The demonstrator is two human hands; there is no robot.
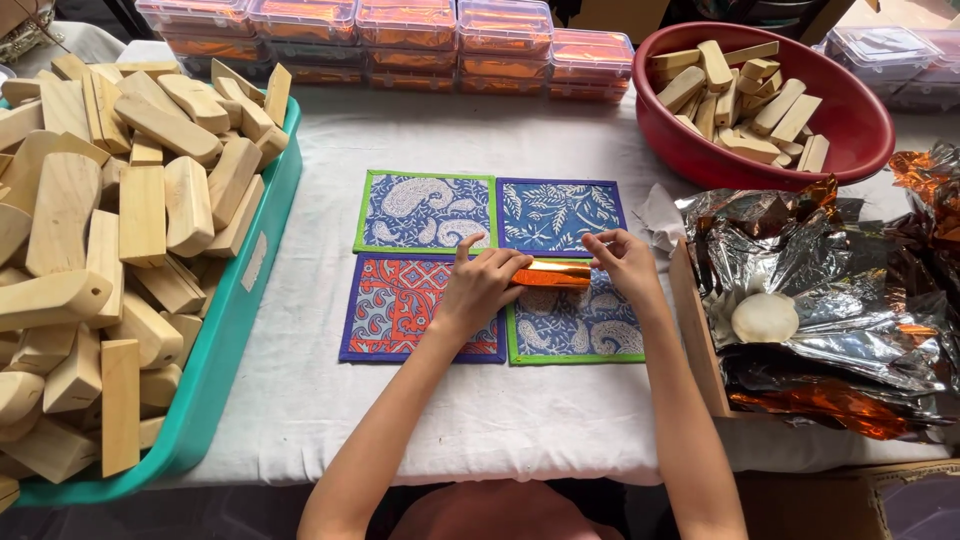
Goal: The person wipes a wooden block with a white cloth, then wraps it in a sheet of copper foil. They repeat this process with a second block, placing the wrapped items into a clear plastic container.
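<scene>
Mid-wrap: I saw my left hand and right hand clamped on an orange-foil-covered block lying on the patterned mats, its ends unfolded, and the teal tray piled with bare blocks.

The block I'm wrapping is small, covered in shiny orange foil, lying flat and crosswise near the middle of the counter.

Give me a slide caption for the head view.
Both hands, left hand and right hand, press an orange foil-wrapped piece.
</scene>
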